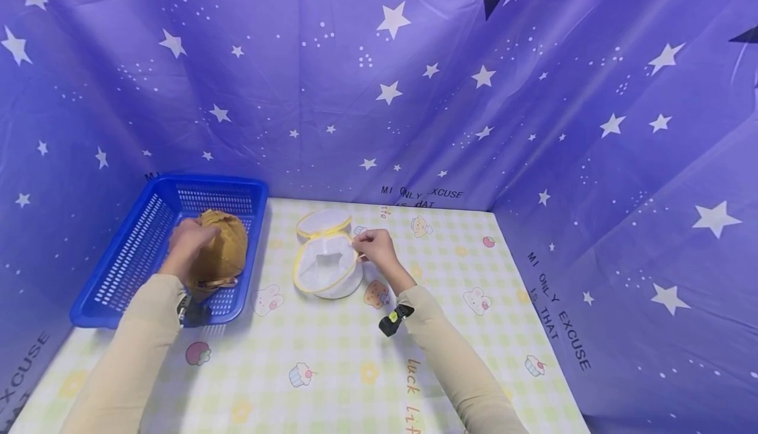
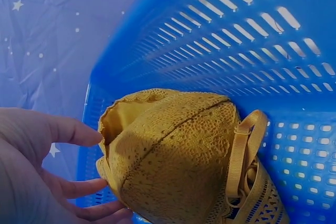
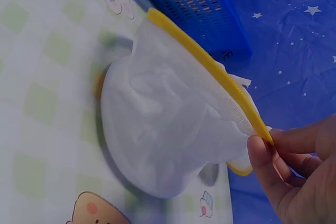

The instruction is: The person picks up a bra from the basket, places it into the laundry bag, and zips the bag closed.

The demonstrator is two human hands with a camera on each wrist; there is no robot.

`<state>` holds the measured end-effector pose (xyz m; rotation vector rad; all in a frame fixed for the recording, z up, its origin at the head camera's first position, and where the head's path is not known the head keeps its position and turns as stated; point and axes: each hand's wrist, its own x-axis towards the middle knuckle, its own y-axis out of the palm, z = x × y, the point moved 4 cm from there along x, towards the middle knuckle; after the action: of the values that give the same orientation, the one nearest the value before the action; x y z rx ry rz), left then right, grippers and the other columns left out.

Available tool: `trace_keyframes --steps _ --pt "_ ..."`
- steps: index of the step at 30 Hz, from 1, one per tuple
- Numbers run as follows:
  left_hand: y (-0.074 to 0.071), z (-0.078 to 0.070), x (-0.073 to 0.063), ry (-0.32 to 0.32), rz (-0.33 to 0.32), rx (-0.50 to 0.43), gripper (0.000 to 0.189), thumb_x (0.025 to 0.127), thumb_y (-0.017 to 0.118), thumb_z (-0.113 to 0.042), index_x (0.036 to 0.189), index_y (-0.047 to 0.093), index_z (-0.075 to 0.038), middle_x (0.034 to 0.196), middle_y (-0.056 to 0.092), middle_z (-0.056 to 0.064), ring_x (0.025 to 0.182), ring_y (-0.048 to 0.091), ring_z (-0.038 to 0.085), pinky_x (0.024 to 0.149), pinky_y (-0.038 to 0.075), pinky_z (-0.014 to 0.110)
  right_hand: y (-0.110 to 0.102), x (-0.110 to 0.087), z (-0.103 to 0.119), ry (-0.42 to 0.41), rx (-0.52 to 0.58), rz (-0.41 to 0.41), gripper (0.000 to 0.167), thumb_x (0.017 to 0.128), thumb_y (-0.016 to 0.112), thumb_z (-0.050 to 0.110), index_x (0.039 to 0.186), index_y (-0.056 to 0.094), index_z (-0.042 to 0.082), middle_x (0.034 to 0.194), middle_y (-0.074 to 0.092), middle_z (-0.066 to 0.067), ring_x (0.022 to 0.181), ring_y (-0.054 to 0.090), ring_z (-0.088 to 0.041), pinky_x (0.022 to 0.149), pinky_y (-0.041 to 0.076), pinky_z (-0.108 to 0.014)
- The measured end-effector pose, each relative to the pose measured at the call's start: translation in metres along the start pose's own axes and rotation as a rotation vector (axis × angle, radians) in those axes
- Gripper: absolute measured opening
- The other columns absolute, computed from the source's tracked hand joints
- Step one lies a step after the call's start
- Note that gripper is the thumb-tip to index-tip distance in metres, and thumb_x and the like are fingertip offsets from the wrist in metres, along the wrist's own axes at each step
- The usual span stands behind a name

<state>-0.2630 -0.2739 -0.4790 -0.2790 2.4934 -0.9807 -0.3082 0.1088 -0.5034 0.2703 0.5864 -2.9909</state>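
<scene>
Right hand [image 1: 376,247] pinching mesh laundry bag [image 3: 157,114] rim [image 3: 226,80]; left hand [image 1: 192,240], fingers [image 2: 79,187] apart, at lace bra [image 2: 173,156] edge inside blue basket [image 1: 133,243]!

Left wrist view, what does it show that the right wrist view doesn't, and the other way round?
Only the left wrist view clearly shows the bra, its strap and the left hand at its edge. Only the right wrist view shows the white bag and the right hand pinching its yellow rim. Both show the blue basket and starry backdrop.
</scene>
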Motion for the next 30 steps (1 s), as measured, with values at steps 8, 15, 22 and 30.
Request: trace_keyframes --steps 8,15,22,30 --pt "-0.002 0.002 0.005 0.001 0.043 -0.065 0.021 0.085 0.059 -0.020 0.073 0.045 -0.010 0.074 0.046 0.007 0.074 0.047 0.027 0.058 0.041 0.033 0.002 0.000 0.010 -0.001 0.099 0.025 0.014 0.091 0.069 -0.002 0.102 0.072 -0.010 0.094 0.072 -0.016 0.062 0.063 -0.009 0.060 0.062 -0.024" --pt "-0.001 0.003 0.008 0.036 0.030 -0.003 0.024 0.079 0.062 -0.016 0.067 0.041 -0.014 0.073 0.045 0.008 0.077 0.048 0.030 0.059 0.041 0.031 0.003 -0.002 0.019 0.015 0.146 0.064 0.016 0.092 0.069 0.000 0.105 0.071 -0.010 0.094 0.073 -0.015 0.065 0.063 -0.009 0.064 0.063 -0.025" --pt "0.003 0.004 0.011 0.041 0.031 -0.054 0.025 0.075 0.061 -0.013 0.063 0.040 -0.016 0.061 0.037 -0.002 0.060 0.040 0.020 0.052 0.035 0.030 0.001 -0.003 0.031 0.005 0.205 0.122 0.019 0.094 0.068 0.000 0.109 0.069 -0.011 0.095 0.072 -0.013 0.068 0.064 -0.010 0.067 0.063 -0.025" --pt "0.001 0.002 0.012 0.036 0.023 0.025 0.022 0.077 0.063 -0.017 0.068 0.043 -0.013 0.071 0.046 0.008 0.071 0.048 0.027 0.055 0.040 0.030 0.001 0.002 0.030 -0.009 0.252 0.194 0.023 0.094 0.067 0.000 0.115 0.067 -0.012 0.095 0.071 -0.008 0.073 0.067 -0.010 0.072 0.064 -0.028"
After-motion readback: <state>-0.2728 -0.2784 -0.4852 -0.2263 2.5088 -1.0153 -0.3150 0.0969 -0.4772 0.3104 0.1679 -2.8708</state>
